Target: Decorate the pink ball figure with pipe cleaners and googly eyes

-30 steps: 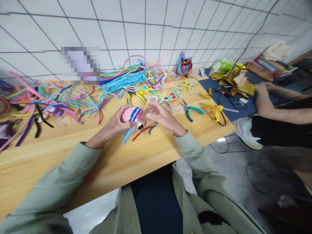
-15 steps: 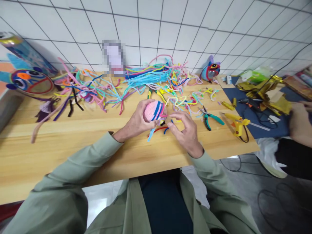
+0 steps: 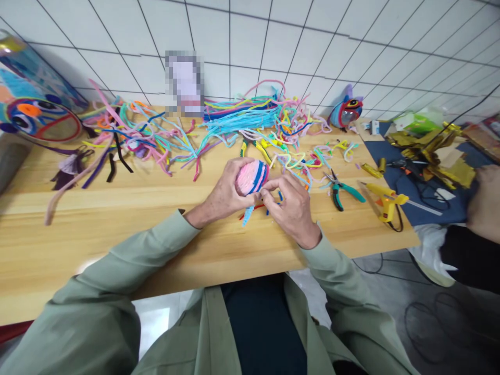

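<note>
A round ball wrapped in pipe cleaners [image 3: 247, 178], pink with dark blue bands, is gripped in my left hand [image 3: 223, 191], thumb below and fingers over its far side. My right hand [image 3: 288, 203] is closed in a pinch at the ball's right edge, where a pink pipe cleaner runs; its end is hidden by the fingertips. Under the ball a light blue strip [image 3: 247, 215] points down. Short red and blue pipe cleaner pieces lie on the table just below the hands.
Behind the hands lie heaps of pipe cleaners [image 3: 242, 121] and yellow-handled pliers [image 3: 262, 152]. To the right are teal-handled pliers [image 3: 347, 191] and a yellow glue gun [image 3: 386, 202]. Decorated fish-like faces stand left [image 3: 42, 122] and back right [image 3: 346, 112]. Another person's arm [image 3: 484, 203] reaches in at right.
My right hand has moved left, its parted fingers closing against the ball's right edge. The ball has turned slightly in my left hand. The whole view has shifted a little.
</note>
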The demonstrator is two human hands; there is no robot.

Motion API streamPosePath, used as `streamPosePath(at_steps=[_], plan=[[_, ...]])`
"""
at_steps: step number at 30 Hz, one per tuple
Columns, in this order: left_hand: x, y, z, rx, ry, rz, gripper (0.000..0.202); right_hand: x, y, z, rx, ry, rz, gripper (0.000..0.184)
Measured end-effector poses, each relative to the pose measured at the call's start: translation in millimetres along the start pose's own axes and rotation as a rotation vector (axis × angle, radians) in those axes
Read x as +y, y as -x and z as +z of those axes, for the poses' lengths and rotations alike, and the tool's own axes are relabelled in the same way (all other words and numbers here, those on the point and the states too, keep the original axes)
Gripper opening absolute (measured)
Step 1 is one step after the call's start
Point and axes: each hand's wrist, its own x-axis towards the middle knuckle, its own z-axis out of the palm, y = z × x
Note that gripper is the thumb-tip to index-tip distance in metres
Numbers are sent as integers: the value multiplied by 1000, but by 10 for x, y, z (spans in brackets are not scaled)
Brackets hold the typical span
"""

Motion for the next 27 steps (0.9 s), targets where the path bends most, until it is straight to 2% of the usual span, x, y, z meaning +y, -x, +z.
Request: streamPosePath(at_steps=[5, 18, 21, 27], plan=[[31, -7, 2, -7, -92, 47, 81, 58, -13, 12, -42, -47, 23, 18], [4, 9, 20, -62, -82, 92, 79, 216, -63, -63, -179, -5, -96, 21], [0, 7, 7, -75, -50, 39, 82, 214, -77, -115, -212, -42, -62, 19], [-14, 10, -2, -49, 17, -11, 81, 202, -78, -196, -158, -133, 60, 7]])
